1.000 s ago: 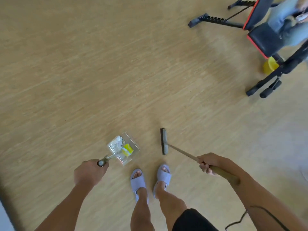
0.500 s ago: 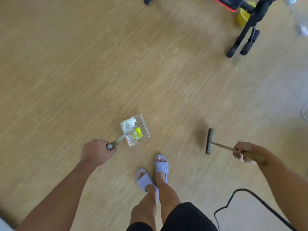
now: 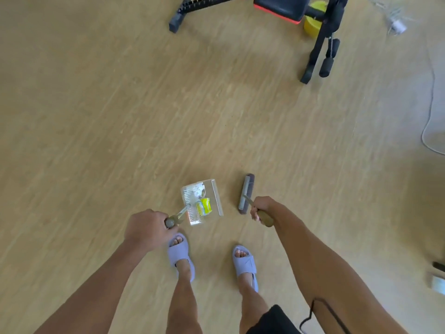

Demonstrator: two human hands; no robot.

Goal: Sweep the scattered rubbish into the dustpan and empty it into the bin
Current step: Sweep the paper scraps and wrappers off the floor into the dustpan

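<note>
My left hand [image 3: 148, 229] grips the end of the long handle of a clear dustpan [image 3: 218, 200], which hangs low over the wooden floor in front of my feet. Inside the pan lie a yellow wrapper [image 3: 206, 205] and some white crumpled rubbish [image 3: 197, 191]. My right hand [image 3: 261, 209] grips the wooden handle of a broom, whose grey brush head [image 3: 245, 193] sits just right of the pan. No bin is in view.
A black and red exercise bench [image 3: 279, 7] with a yellow object [image 3: 311, 25] under it stands at the top. A white cable [image 3: 431, 97] runs down the right side, with a white tangle [image 3: 396, 22] at top right. My slippered feet [image 3: 179, 255] stand below the pan.
The view has swung and the bench has come closer at the top. The broom head has moved in from the right, close beside the dustpan. My feet now stand apart.
</note>
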